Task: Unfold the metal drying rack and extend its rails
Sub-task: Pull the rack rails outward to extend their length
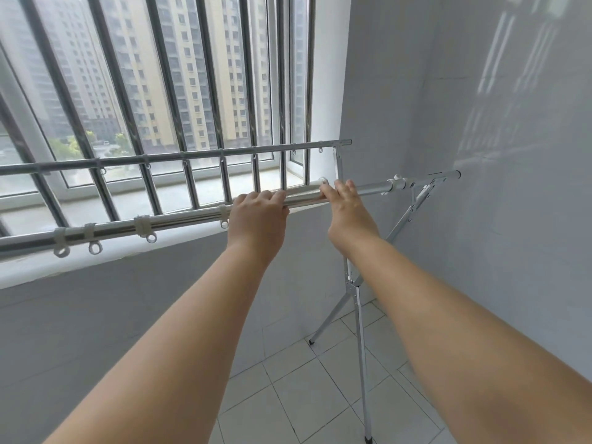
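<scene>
- Bare forearms of ours fill the foreground, both reaching forward to the drying rack.
- Our left hand curls over the near rail, a smooth, shiny round steel tube, fingers wrapped over its top.
- Just to the right of it, our right hand grips the same tube, thumb near a white plastic knob.
- Left of our hands, pale plastic clips with ring hooks hang from the rail.
- Beyond our hands runs the far rail, thinner, also hung with rings.
- Below our right hand, slim crossed metal legs stand on matte pale tiles.
</scene>
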The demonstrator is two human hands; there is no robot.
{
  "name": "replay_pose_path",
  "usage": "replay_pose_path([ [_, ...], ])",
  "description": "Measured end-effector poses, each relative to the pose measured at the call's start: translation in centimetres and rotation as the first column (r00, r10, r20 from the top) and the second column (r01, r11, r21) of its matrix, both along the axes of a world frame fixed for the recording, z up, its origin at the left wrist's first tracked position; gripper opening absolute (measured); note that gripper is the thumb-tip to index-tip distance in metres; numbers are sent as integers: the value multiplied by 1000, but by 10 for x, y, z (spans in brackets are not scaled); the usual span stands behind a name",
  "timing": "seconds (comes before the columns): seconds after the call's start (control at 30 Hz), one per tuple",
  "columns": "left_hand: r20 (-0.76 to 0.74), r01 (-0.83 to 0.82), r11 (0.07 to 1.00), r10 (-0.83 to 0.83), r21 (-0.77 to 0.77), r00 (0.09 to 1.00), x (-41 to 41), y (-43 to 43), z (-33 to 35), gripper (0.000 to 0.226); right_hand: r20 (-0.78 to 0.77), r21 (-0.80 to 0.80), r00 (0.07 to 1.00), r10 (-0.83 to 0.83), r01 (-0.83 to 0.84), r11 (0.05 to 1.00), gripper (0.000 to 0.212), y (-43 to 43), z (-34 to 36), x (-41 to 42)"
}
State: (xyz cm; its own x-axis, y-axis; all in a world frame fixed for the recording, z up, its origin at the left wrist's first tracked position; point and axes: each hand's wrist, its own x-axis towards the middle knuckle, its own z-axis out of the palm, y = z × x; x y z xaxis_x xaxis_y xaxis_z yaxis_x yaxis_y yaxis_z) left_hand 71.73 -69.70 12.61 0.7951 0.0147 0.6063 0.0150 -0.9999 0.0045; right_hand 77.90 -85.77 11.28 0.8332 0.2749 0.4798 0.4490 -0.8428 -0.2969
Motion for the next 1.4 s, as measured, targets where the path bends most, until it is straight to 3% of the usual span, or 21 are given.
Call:
replay_pose_path([
  [0.2,-139,47,999,-44,17,989,-2,6,10,51,-23,-114,998,-55,52,992,69,0,13,-1],
  [0.37,-96,-39,998,35,-44,995,-30,31,15,52,3,-105,996,-91,91,990,72,20,16,-14],
  [0.6,-23,-183,978,182,-95,983,-93,85,23,47,209,-62,958,198,-189,980,62,98,28,-68],
  [1.13,-3,-493,861,496,-123,868,-307,292,42,45,301,62,825,479,-518,853,50,315,56,-241],
  [1.4,-44,-644,761,642,-80,765,-429,401,35,44,243,62,760,603,-632,772,49,436,45,-349],
])
